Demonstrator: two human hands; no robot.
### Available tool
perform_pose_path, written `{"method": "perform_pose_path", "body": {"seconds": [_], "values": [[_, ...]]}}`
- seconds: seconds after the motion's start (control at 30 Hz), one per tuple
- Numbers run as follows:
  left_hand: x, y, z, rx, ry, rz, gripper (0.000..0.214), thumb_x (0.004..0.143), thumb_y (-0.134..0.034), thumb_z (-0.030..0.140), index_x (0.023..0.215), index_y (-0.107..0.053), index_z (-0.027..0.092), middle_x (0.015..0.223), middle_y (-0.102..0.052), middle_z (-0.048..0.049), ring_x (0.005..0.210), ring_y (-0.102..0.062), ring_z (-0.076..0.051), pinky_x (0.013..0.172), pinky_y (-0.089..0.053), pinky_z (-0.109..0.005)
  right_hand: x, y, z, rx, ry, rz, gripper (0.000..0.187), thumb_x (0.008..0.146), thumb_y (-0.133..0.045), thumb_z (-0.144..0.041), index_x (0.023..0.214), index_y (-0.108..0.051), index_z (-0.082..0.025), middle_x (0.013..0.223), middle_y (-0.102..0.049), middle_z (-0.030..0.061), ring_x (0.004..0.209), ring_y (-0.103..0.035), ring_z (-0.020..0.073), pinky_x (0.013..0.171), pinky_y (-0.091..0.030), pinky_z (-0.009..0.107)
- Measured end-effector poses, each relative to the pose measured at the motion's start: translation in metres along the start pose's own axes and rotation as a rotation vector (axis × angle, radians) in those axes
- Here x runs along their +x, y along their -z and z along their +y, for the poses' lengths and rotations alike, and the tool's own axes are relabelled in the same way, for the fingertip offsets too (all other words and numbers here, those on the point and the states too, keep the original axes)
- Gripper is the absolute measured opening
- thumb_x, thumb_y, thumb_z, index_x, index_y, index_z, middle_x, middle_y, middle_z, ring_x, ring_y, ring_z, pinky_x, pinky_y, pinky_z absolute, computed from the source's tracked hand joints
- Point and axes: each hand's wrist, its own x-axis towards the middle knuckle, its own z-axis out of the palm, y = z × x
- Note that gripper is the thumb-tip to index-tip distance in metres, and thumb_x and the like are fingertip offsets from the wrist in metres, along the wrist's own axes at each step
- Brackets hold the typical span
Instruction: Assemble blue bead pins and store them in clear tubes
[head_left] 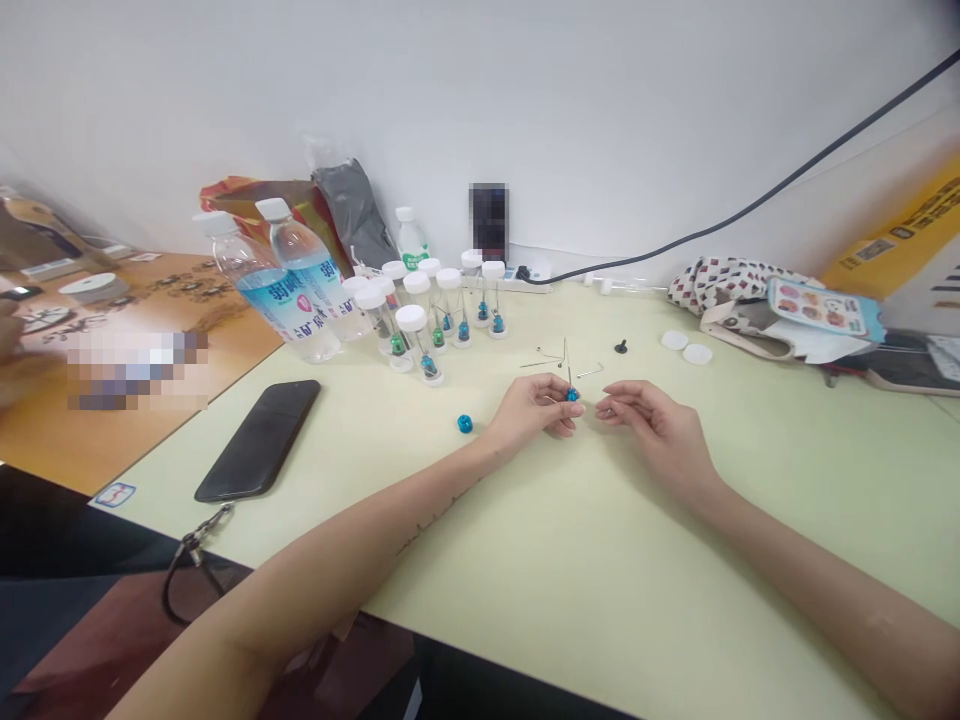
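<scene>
My left hand (536, 408) rests on the pale green table (525, 560) and pinches a small blue bead (572, 395) with a thin metal pin standing up from it. My right hand (652, 420) lies just to the right, fingers curled toward the bead, its fingertips close together; I cannot make out anything in them. A second blue bead (465, 424) lies loose on the table left of my left hand. Bent metal pins (551, 358) and a small black piece (621, 347) lie just beyond my hands.
Several clear tubes with white caps (424, 320), holding beads, stand behind. Two water bottles (289, 285), a black phone (259, 440), two white caps (686, 347), a patterned pouch (742, 290) and a power strip (525, 275) with a black cable are around.
</scene>
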Motion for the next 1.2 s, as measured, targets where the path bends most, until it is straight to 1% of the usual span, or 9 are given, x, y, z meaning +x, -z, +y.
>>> {"method": "perform_pose_path", "body": {"seconds": [0.07, 0.2, 0.27, 0.37, 0.53, 0.77, 0.93, 1.1, 1.2], "values": [[0.000, 0.000, 0.000, -0.020, 0.002, -0.028, 0.037, 0.065, -0.072, 0.034, 0.091, -0.059, 0.010, 0.075, -0.063, -0.0064, 0.061, -0.062, -0.012, 0.060, -0.054, -0.027, -0.001, 0.000, 0.000, -0.162, 0.083, -0.014, 0.020, 0.091, -0.041, -0.026, 0.104, -0.056, -0.023, 0.098, -0.066, 0.0049, 0.088, -0.064, 0.0191, 0.079, -0.049, 0.036], [0.000, 0.002, -0.001, -0.051, 0.009, -0.074, 0.039, 0.069, -0.070, 0.035, 0.098, -0.060, 0.010, 0.088, -0.065, -0.0104, 0.069, -0.063, -0.012, 0.065, -0.055, -0.028, -0.003, 0.002, 0.003, -0.476, 0.270, -0.136, 0.025, 0.090, -0.038, -0.018, 0.101, -0.059, -0.024, 0.102, -0.064, 0.0051, 0.089, -0.062, 0.0204, 0.075, -0.048, 0.034], [0.001, 0.003, -0.002, -0.054, 0.016, -0.091, 0.041, 0.069, -0.069, 0.036, 0.100, -0.061, 0.011, 0.092, -0.065, -0.0118, 0.070, -0.063, -0.013, 0.066, -0.055, -0.029, -0.004, 0.003, 0.006, -0.566, 0.324, -0.156, 0.027, 0.090, -0.037, -0.015, 0.103, -0.058, -0.025, 0.102, -0.064, 0.0051, 0.087, -0.062, 0.0201, 0.072, -0.047, 0.033], [0.001, 0.003, -0.003, -0.048, 0.021, -0.099, 0.041, 0.070, -0.069, 0.036, 0.101, -0.061, 0.010, 0.093, -0.066, -0.0129, 0.070, -0.063, -0.013, 0.067, -0.055, -0.030, -0.004, 0.004, 0.009, -0.622, 0.338, -0.116, 0.028, 0.090, -0.036, -0.014, 0.105, -0.057, -0.024, 0.101, -0.064, 0.0052, 0.083, -0.062, 0.0184, 0.071, -0.046, 0.031], [0.002, 0.002, -0.003, -0.034, 0.035, -0.084, 0.040, 0.068, -0.070, 0.035, 0.099, -0.061, 0.010, 0.089, -0.066, -0.0118, 0.069, -0.063, -0.013, 0.066, -0.055, -0.029, -0.006, 0.004, 0.007, -0.626, 0.355, -0.048, 0.022, 0.091, -0.038, -0.019, 0.097, -0.059, -0.023, 0.091, -0.065, 0.0049, 0.074, -0.062, 0.0157, 0.065, -0.045, 0.027], [0.003, 0.001, -0.004, -0.018, 0.020, -0.092, 0.039, 0.067, -0.072, 0.032, 0.096, -0.061, 0.009, 0.084, -0.066, -0.0103, 0.069, -0.063, -0.014, 0.068, -0.055, -0.030, -0.008, 0.001, 0.001, -0.602, 0.344, -0.112, 0.021, 0.093, -0.036, -0.028, 0.084, -0.053, -0.021, 0.075, -0.062, 0.0027, 0.054, -0.054, 0.0117, 0.053, -0.040, 0.025], [0.003, 0.001, -0.006, -0.048, 0.018, -0.118, 0.038, 0.063, -0.074, 0.031, 0.092, -0.061, 0.008, 0.076, -0.063, -0.0066, 0.066, -0.064, -0.013, 0.067, -0.055, -0.030, -0.006, 0.001, -0.002, -0.512, 0.303, -0.085, 0.021, 0.092, -0.039, -0.035, 0.084, -0.054, -0.024, 0.062, -0.058, 0.0002, 0.050, -0.051, 0.0130, 0.051, -0.039, 0.025], [0.001, -0.001, -0.007, -0.047, 0.033, -0.137, 0.037, 0.060, -0.076, 0.030, 0.086, -0.061, 0.009, 0.076, -0.062, -0.0050, 0.065, -0.063, -0.013, 0.066, -0.055, -0.029, -0.006, 0.002, -0.001, -0.334, 0.384, -0.079, 0.028, 0.092, -0.031, -0.023, 0.101, -0.058, -0.025, 0.083, -0.060, 0.0059, 0.069, -0.058, 0.0165, 0.063, -0.045, 0.030], [0.000, -0.001, -0.006, -0.029, 0.028, -0.140, 0.038, 0.059, -0.077, 0.031, 0.085, -0.060, 0.009, 0.074, -0.062, -0.0046, 0.062, -0.063, -0.012, 0.062, -0.054, -0.028, -0.006, 0.002, 0.000, -0.334, 0.344, -0.064, 0.027, 0.092, -0.032, -0.022, 0.104, -0.056, -0.026, 0.083, -0.062, 0.0049, 0.071, -0.059, 0.0167, 0.066, -0.046, 0.030]]}}
